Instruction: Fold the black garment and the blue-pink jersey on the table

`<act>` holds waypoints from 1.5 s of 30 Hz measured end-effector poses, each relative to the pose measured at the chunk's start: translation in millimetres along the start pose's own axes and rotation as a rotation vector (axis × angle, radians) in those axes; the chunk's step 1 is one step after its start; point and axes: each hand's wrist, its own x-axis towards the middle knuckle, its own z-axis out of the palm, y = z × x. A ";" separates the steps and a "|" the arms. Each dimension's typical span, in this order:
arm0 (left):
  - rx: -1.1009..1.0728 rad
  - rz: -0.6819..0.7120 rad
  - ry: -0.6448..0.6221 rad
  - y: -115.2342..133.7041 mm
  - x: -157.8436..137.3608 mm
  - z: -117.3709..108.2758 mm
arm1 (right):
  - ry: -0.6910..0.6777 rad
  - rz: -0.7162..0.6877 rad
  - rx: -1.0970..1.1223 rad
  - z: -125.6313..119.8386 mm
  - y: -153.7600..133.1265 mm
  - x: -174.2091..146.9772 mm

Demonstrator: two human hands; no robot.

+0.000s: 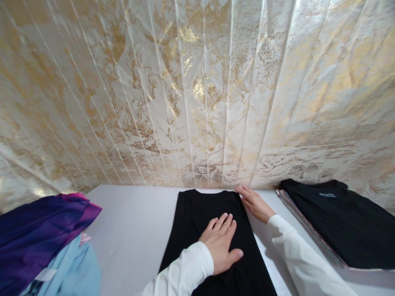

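Observation:
A black shirt (182,234) lies flat on the white table, its sides folded in to a long narrow shape with the neckline at the far end. My left hand (220,244) rests palm down on the middle of the shirt, fingers spread and pointing away from me. At the shirt's far right corner is my right hand (254,203), fingers stretched out along the folded edge. Neither hand grips the cloth. The shirt's near end runs out of the bottom of the view.
A stack of folded clothes, topped by a black shirt (345,222), sits on the right of the table (132,230). Heaped at the left are a purple garment (46,230) and light blue cloth (77,271). A gold-patterned shiny curtain (197,90) hangs behind the table's back edge.

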 end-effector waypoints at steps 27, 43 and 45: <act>0.029 -0.004 0.183 0.5 38.1 17.4 | 0.216 0.053 -0.079 -10.2 -26.4 24.1; 0.202 -0.499 0.171 -80.8 -23.3 -29.4 | 0.053 0.092 -0.225 43.8 -87.2 -45.5; 0.224 -0.535 0.198 -89.9 -22.7 -22.9 | 0.024 0.113 -0.252 42.1 -91.5 -44.6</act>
